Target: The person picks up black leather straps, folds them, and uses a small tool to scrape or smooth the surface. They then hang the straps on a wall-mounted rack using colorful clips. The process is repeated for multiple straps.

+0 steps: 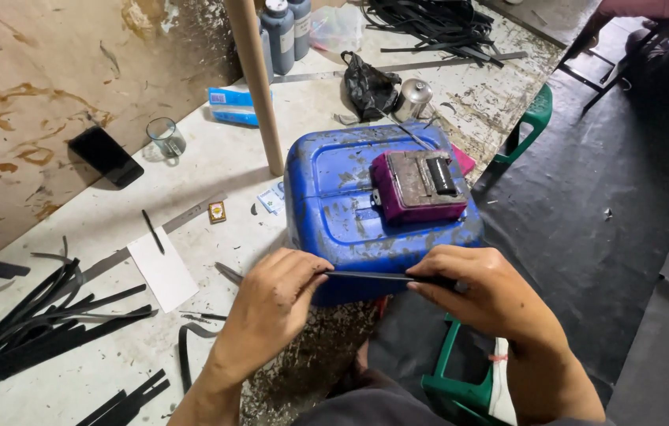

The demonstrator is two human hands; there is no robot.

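A: Item 1, nearest: left hand [271,296] and right hand [484,292]. State?

B: Both sets of fingers pressed together, pinching 1 thin black strip [370,276] at its 2 ends. The strip is held level between the hands, just over the near edge of the blue plastic container [334,189].

A: Item 2, the container top?

B: 1 maroon block [417,185], smeared grey, with a black bar lying on it.

A: Near left on the worktop [216,158]?

B: A pile of black strips [27,323], 1 white paper slip [162,272] with a pen across its far corner, 1 metal ruler.

A: Far items?

B: 1 glass [165,136], 1 dark phone, 1 wooden pole [256,79], 2 bottles, 1 black bag, 1 metal tin.

A: Risks?

B: As a judgement: the strip is narrow and pinched only at its ends, so uneven pull could twist or slip it free; the block's wet-looking grime could foul fingers.
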